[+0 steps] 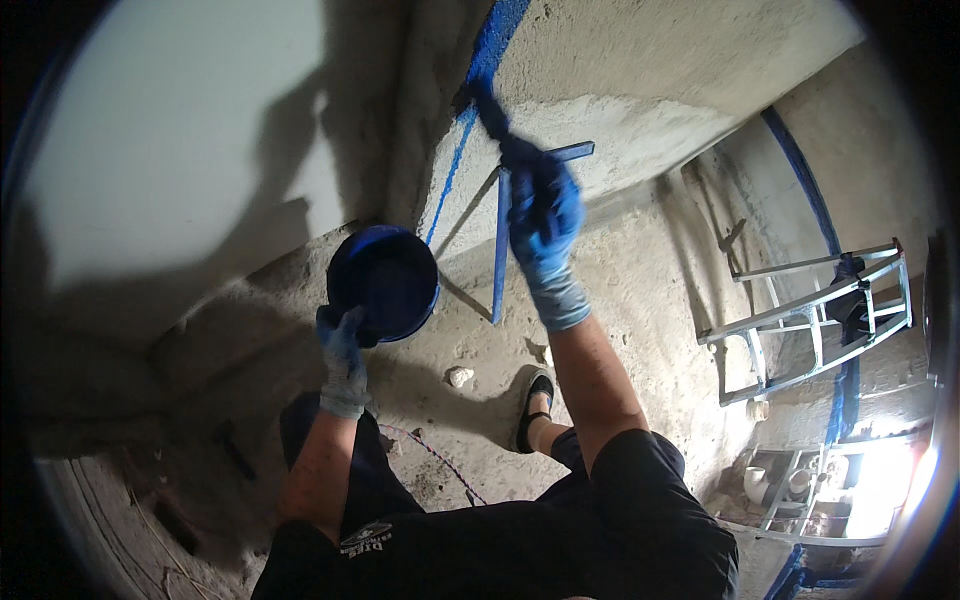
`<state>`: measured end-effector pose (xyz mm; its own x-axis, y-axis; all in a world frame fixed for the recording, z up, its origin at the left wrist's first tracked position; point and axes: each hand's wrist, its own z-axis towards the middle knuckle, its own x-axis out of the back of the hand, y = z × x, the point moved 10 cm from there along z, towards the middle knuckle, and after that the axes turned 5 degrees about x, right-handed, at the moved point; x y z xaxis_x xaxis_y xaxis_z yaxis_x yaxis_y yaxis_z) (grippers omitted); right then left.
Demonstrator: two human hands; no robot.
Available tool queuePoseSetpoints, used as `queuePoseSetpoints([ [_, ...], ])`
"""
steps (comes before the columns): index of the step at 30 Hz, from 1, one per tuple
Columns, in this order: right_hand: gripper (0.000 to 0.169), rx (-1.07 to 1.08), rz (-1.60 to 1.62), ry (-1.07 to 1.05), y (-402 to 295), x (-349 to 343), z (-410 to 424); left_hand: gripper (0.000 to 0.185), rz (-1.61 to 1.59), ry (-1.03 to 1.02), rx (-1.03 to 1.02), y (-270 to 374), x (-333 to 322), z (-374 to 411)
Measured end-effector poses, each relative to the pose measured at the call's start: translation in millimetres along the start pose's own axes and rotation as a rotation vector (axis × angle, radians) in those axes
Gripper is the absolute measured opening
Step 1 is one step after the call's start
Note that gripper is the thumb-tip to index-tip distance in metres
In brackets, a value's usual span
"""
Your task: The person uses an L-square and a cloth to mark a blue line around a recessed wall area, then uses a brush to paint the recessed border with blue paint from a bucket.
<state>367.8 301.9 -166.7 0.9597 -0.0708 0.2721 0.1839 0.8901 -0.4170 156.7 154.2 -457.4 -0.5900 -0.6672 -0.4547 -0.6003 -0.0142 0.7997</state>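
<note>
My right hand, in a blue rubber glove, is closed around the handle of a paintbrush. The dark, paint-covered bristles meet a blue painted band along the edge of a rough plastered wall. A thinner blue line runs down the wall below the band. My left hand, gloved too, grips the rim of a round bucket coated inside with dark blue. Behind my right hand, a blue metal square leans on the wall with one leg reaching the floor.
An aluminium stepladder stands at the right, a dark object on it. White plastic pipe fittings lie at the lower right near another ladder. A rubble piece and a twisted cord lie on the floor. A smooth pale panel rises at the left.
</note>
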Motion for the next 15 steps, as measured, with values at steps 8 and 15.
queuePoseSetpoints([
  [8,0.016,-0.143,-0.096,-0.174,33.2,-24.2,-80.0,0.014,0.125,0.081,-0.096,3.6,26.2,3.7],
  [15,0.018,0.115,0.083,0.109,0.5,-5.3,-14.9,0.018,0.100,0.093,-0.084,-2.5,47.3,12.5],
])
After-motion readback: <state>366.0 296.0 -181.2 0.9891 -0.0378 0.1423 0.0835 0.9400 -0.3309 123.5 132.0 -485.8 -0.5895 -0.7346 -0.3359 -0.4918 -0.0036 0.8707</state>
